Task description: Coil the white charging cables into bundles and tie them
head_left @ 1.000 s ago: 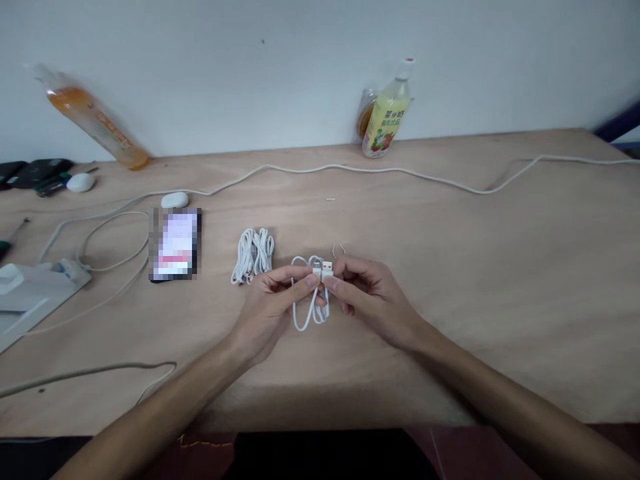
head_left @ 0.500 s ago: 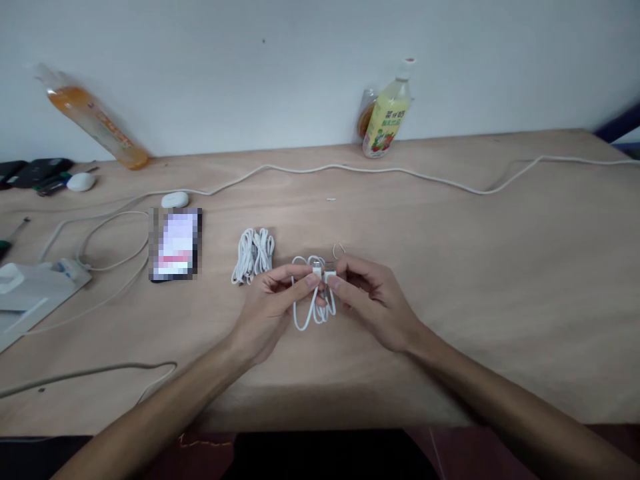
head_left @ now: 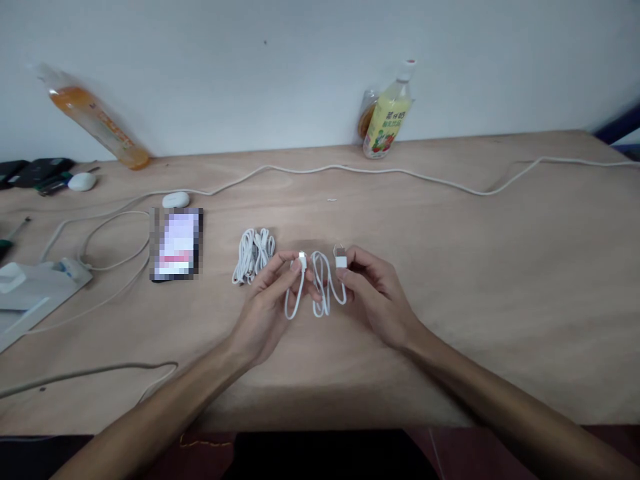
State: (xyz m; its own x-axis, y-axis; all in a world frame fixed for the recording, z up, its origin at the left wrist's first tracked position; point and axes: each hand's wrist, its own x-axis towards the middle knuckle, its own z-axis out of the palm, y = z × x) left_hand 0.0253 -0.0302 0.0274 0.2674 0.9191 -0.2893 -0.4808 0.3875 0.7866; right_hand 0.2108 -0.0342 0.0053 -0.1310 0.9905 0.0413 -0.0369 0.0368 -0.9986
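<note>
A short white USB cable (head_left: 320,287) hangs in loops between my two hands above the wooden table (head_left: 450,280). My left hand (head_left: 267,300) pinches the small plug end, and my right hand (head_left: 373,293) pinches the larger USB plug end. The two plugs are a little apart. A second white cable, coiled in a bundle (head_left: 253,257), lies on the table just left of my left hand.
A phone (head_left: 176,244) with a lit screen lies left of the bundle, a white earbud case (head_left: 175,199) behind it. A long white cord (head_left: 380,172) crosses the table. A yellow drink bottle (head_left: 387,117) and an orange bottle (head_left: 95,120) stand by the wall.
My hands have drawn apart, pulling the two plug ends away from each other. The cable's loops have opened out between them.
</note>
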